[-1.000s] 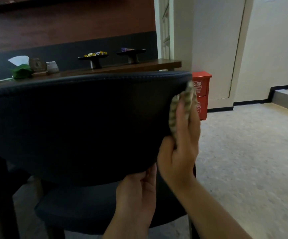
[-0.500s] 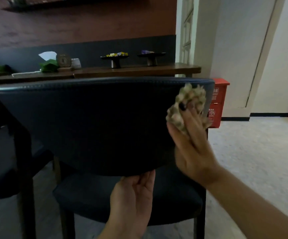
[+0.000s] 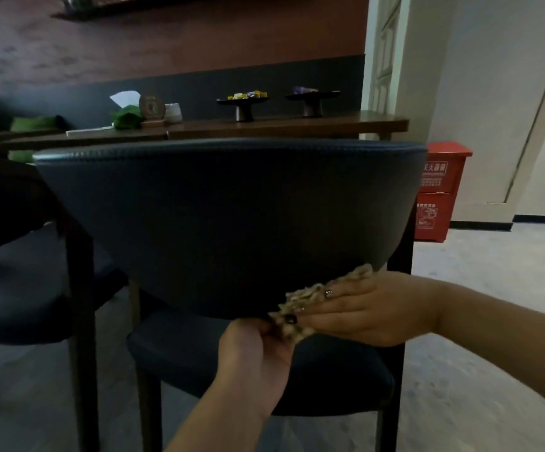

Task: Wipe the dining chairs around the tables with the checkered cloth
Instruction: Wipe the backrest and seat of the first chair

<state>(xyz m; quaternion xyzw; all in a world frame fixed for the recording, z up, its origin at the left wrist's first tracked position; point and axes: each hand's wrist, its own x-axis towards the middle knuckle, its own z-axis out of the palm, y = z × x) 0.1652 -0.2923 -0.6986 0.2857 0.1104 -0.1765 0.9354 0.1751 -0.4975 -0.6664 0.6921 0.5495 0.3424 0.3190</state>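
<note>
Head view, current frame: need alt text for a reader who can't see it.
A person's right hand presses a checkered cloth with straight fingers against the lower edge of a dark dining chair's backrest, while the left hand grips that edge beside the cloth. Behind stand a wooden table with two pedestal dishes and a red cabinet by the wall.

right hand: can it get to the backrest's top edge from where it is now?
Probably yes. The right hand presses the checkered cloth at the lower rim of the backrest; the rear face above looks bare up to the top edge.
</note>
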